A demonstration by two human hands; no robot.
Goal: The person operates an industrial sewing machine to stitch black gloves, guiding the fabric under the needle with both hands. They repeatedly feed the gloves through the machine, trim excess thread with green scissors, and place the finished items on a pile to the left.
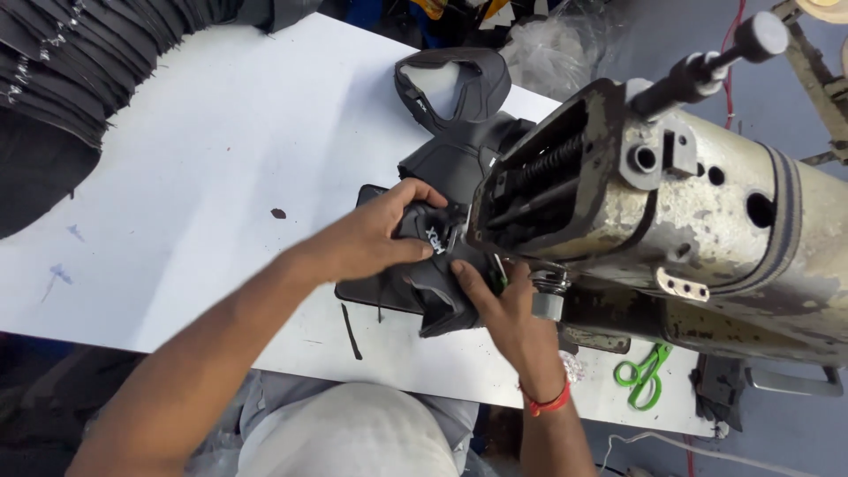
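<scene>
White desk (pixel 212 159) surface occupies the left and centre of the view, with a worn, cream-coloured industrial sewing machine (pixel 707 212) standing just right of the hands. Left hand (pixel 375 238) lies palm-down on a black shoe upper piece (pixel 433 265), fingers curled over its top and pressing it toward the machine's head. Right hand (pixel 503 309), with a red wrist band (pixel 548 405), grips the same piece from below, thumb on its near edge; both hands are closed on it. Another black shoe upper (pixel 452 84) rests on the desk beyond the hands. A stack of black cut pieces (pixel 62 71) lies well to the far left. Green scissors (pixel 643 375) lie on the desk right of the right hand.
</scene>
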